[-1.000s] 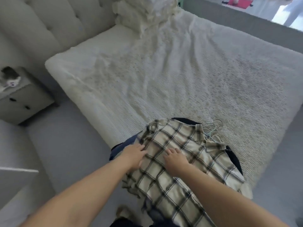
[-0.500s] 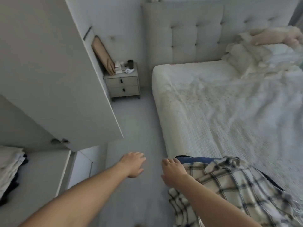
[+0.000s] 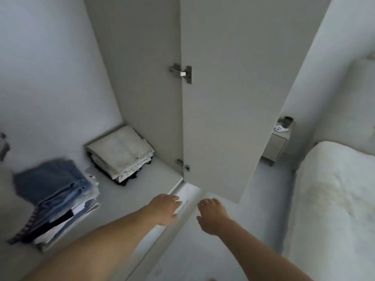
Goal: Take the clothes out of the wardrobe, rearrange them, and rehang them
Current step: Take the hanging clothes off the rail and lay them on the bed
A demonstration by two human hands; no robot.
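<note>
Jeans stack [image 3: 54,189] at 9 o'clock on wardrobe shelf [image 3: 158,175]; folded cream linens [image 3: 121,153] at 10, against side panel. Left hand [image 3: 164,209] over shelf edge, fingers loosely spread, holding nothing. Right hand [image 3: 213,217] at 6, likewise empty. Open wardrobe door [image 3: 233,98] at 12; bed [image 3: 334,199] at 3. Step, likely: fetching clothes. Next: reach left, grip stack.

- The wardrobe shelf [image 3: 154,179] carries two piles of folded clothes.
- A cream stack [image 3: 119,153], dark pieces at its bottom, sits at 12 o'clock in the back corner.
- A stack of blue jeans [image 3: 52,187] over striped and white garments lies at 9 o'clock, well apart from it.
- The bed [image 3: 334,199] at 3 o'clock wears a white cover.
</note>
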